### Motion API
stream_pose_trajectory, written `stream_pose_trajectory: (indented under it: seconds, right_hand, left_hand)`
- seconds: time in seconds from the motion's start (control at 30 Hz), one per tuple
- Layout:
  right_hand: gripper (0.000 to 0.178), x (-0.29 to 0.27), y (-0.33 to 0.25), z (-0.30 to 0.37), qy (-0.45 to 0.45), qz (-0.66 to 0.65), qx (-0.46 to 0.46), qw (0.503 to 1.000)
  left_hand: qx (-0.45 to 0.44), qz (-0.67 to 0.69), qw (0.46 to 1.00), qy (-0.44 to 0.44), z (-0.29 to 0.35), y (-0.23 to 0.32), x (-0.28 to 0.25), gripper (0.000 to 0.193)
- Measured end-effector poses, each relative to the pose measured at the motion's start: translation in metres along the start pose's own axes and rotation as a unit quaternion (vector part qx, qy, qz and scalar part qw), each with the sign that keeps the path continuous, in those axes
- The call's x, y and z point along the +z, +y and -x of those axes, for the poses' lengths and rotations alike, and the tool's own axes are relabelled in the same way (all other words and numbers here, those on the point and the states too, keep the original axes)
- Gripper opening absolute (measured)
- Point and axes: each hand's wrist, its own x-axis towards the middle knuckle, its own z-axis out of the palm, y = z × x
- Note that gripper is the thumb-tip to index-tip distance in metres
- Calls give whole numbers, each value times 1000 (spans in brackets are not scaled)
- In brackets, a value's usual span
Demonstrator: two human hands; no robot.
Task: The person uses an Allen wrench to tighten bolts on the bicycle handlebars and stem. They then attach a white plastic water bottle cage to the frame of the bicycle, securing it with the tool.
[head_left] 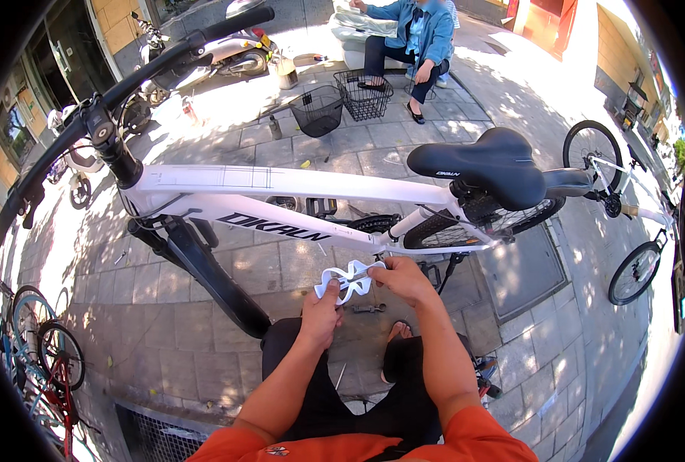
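Observation:
A white bottle cage (350, 282) with looping sides is held between my two hands, above my knees. My left hand (321, 314) grips its left end, thumb on top. My right hand (404, 279) pinches the other end between thumb and fingers. Just beyond them stands a white bicycle, its frame (281, 223) crossing the view from the handlebar (119, 92) at left to the black saddle (481, 169) at right. On the paving under the cage lies a small metal tool (369, 308), its exact kind unclear.
A seated person (419, 38) in a blue jacket is at the back, beside two black wire baskets (364, 96). Motor scooters (219, 58) stand at back left. More bicycles are at left (57, 354) and right (619, 169). A metal grate (161, 435) lies lower left.

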Motion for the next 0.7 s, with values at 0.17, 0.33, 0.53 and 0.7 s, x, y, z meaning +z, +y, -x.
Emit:
stream_pose_trajectory:
  seconds: [0.17,0.33,0.53,0.7]
  right_hand:
    - [31,1,-5,4,10,6,0,1000]
    - [29,2,-15,9,19,-81,21,996]
    - [19,14,-19,9,51,-168,33,984]
    - [29,24,-12,4,52,-107,-7,993]
  left_hand:
    - [-10,2,1000,12,2,4,4,33]
    - [-3,130,990,-61,8,5,2,31]
    - [201,-194,950,-138,4,-21,1,54]
    - [226,-205,945,-119,4,-19,13,40]
